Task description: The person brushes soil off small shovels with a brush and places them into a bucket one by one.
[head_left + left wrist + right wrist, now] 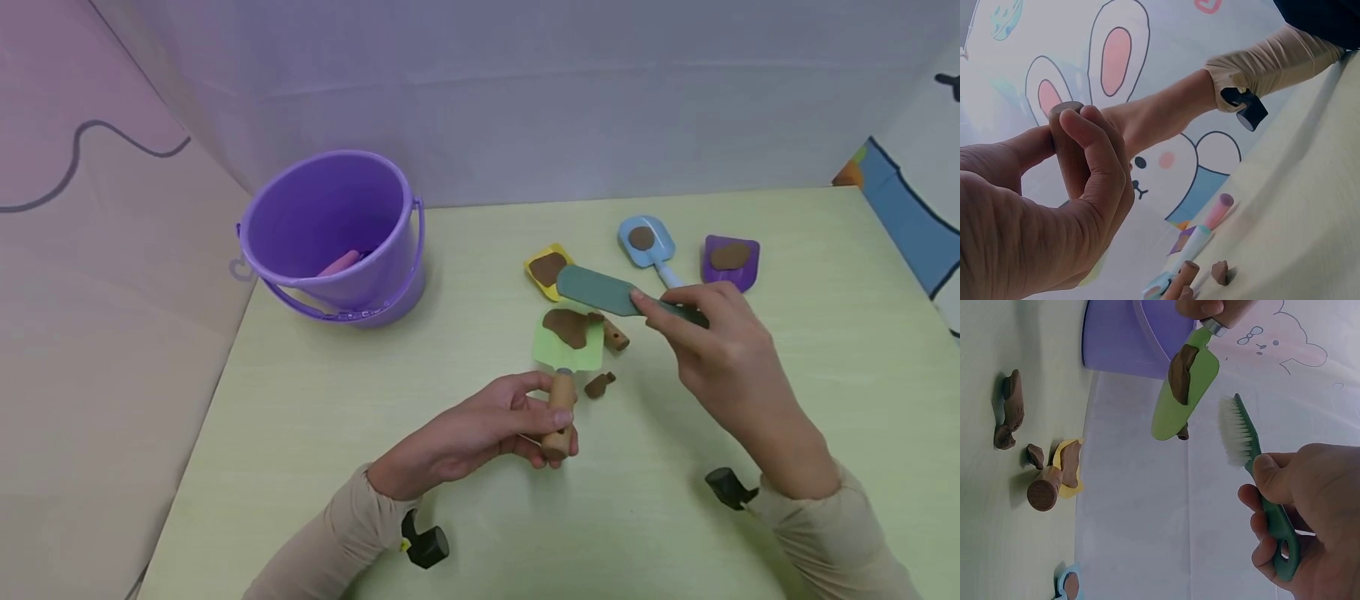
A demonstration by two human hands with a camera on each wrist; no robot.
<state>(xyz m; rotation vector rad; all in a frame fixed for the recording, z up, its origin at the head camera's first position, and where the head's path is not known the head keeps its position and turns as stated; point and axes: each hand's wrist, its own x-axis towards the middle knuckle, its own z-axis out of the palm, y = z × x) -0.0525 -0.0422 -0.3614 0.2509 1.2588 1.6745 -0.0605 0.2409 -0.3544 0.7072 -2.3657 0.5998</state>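
My left hand (480,429) grips the wooden handle (561,396) of a small shovel with a light green blade (547,350). A lump of brown clay-like stuff (567,325) sticks to that blade, held above the table. My right hand (723,358) pinches a green brush (597,289) by its handle, thumb on top. White bristles (1235,434) point toward the green shovel in the right wrist view, with a gap between the two. The left wrist view shows the shovel's handle (1071,156) between thumb and fingers; its blade is mostly hidden.
Behind lie a yellow shovel (557,252), a light blue shovel (664,242) and a purple shovel (708,265), each bearing brown stuff. A brown piece (597,385) lies nearer. At left stands a purple bucket (401,296) with a pinkish thing (340,263) inside. A white curtain (525,133) hangs behind.
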